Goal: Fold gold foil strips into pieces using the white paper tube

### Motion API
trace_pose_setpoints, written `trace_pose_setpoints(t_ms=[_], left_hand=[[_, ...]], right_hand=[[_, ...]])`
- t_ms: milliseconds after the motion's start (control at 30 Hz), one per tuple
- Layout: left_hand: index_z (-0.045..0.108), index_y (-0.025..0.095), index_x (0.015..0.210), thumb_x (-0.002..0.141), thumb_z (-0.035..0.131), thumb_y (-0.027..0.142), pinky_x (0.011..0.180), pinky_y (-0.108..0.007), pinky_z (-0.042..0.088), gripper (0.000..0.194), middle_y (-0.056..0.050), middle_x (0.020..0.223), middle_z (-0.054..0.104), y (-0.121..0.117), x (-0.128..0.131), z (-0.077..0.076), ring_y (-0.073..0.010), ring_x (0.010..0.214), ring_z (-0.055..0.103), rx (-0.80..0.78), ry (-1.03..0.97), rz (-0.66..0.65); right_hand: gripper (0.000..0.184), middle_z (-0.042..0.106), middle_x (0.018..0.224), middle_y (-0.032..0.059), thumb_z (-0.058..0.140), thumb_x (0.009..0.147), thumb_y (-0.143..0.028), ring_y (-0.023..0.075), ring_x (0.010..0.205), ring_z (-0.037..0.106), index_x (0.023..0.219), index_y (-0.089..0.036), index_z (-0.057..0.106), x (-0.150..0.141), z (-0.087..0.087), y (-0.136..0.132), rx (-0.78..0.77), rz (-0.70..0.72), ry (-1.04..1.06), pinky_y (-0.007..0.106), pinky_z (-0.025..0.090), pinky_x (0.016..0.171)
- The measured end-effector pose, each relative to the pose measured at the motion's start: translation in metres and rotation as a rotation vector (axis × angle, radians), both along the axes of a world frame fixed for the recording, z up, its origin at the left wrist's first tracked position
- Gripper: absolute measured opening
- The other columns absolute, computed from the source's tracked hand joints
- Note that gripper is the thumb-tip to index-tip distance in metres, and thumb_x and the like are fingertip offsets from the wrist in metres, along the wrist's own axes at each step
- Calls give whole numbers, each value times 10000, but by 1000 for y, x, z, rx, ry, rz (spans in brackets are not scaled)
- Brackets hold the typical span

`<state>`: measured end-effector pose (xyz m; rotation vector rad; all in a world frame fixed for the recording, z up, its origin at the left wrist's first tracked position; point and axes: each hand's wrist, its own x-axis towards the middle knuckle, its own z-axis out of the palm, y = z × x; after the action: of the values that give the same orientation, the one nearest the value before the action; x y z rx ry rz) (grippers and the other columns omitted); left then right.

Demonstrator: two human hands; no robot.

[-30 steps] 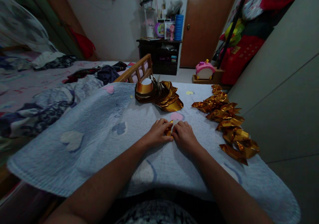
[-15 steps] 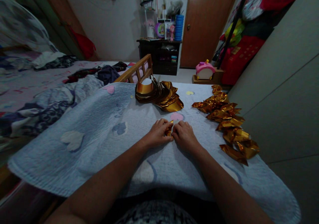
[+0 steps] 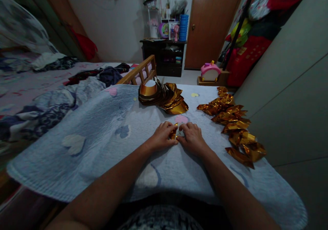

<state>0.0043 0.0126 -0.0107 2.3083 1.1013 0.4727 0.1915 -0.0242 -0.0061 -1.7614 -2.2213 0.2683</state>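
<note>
My left hand (image 3: 164,135) is closed around a small folded piece of gold foil paper (image 3: 174,132), gripping it between thumb and fingers low over the blanket. Most of that piece is hidden by the fingers. Just to its right is my right hand (image 3: 191,137), its thumb and fingertips apart with blanket showing in the gap. The thumb tip comes close to the foil's lower edge; whether it touches, I cannot tell. Beyond the hands lies a fanned stack of gold foil sheets (image 3: 176,103). At the right, several folded gold foil pieces (image 3: 232,124) form a loose row.
A light blue quilted blanket (image 3: 102,158) covers the work surface. A wooden rail (image 3: 138,72) stands at its far left edge, with a bed holding rumpled clothes (image 3: 84,88) beyond. A pale cabinet (image 3: 292,97) borders the right. A pink toy (image 3: 210,72) sits behind.
My right hand's fingers have spread away from the thumb and shifted slightly right, off the foil piece. My left hand still grips the foil in the same place.
</note>
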Motion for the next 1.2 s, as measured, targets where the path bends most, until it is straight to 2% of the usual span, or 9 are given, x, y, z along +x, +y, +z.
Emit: trace_pose_setpoints(t_ms=[300, 567, 700, 800, 900, 967, 1067, 1200], left_hand=[[596, 258, 1310, 753, 756, 303, 1037, -438, 421, 582, -63, 1131, 550, -1, 0, 2, -273, 1132, 504, -10, 22, 6], [570, 238, 1341, 744, 771, 298, 1050, -457, 419, 632, -84, 1210, 537, 0, 0, -1, -288, 1166, 491, -5, 27, 4], [580, 234, 1308, 754, 772, 289, 1049, -457, 416, 590, -86, 1211, 543, -1, -1, -1, -287, 1164, 493, 31, 10, -25], [594, 233, 1271, 774, 756, 279, 1031, -446, 427, 525, -82, 1199, 556, -1, -3, -1, -276, 1140, 506, 48, -13, -58], [598, 225, 1251, 789, 739, 257, 1013, -434, 435, 484, -82, 1180, 573, 0, -4, 1, -268, 1121, 521, 45, -38, -96], [601, 219, 1232, 797, 728, 242, 1004, -422, 435, 453, -81, 1165, 586, 1, -4, 2, -260, 1109, 530, 42, -60, -137], [603, 202, 1189, 807, 717, 223, 970, -399, 436, 399, -70, 1108, 604, 1, -4, 5, -244, 1055, 538, 40, -80, -183], [583, 185, 1113, 747, 786, 222, 950, -387, 425, 420, -56, 1068, 581, 0, -6, 7, -240, 1034, 515, 71, -105, -95]], right_hand=[[340, 571, 1142, 94, 654, 887, -376, 299, 1059, 493, 1206, -270, 602, 13, -2, 5, -16, -58, 5, 382, 346, 847], [242, 631, 1189, 130, 569, 920, -263, 298, 1094, 514, 1141, -173, 611, 22, -7, 13, 33, -160, 33, 411, 376, 907], [367, 602, 1373, 144, 476, 964, -236, 294, 1268, 487, 1310, -173, 580, 17, -7, 16, 45, -26, 102, 437, 350, 1027], [473, 510, 1513, 129, 424, 981, -222, 293, 1418, 380, 1444, -170, 503, 11, -7, 16, 15, 82, 92, 463, 291, 1107], [511, 450, 1570, 99, 402, 992, -230, 307, 1468, 310, 1499, -190, 456, 9, -8, 16, -11, 149, 63, 492, 264, 1123], [483, 484, 1546, 89, 397, 1001, -245, 313, 1442, 341, 1474, -210, 490, 8, -8, 16, -7, 169, 64, 498, 263, 1116], [383, 593, 1428, 79, 405, 1008, -256, 293, 1322, 449, 1332, -231, 609, 10, -8, 18, 15, 182, 110, 473, 279, 1084], [304, 681, 1206, 82, 403, 1016, -249, 251, 1115, 523, 1086, -211, 697, 12, -8, 22, 38, 158, 173, 412, 329, 979]])
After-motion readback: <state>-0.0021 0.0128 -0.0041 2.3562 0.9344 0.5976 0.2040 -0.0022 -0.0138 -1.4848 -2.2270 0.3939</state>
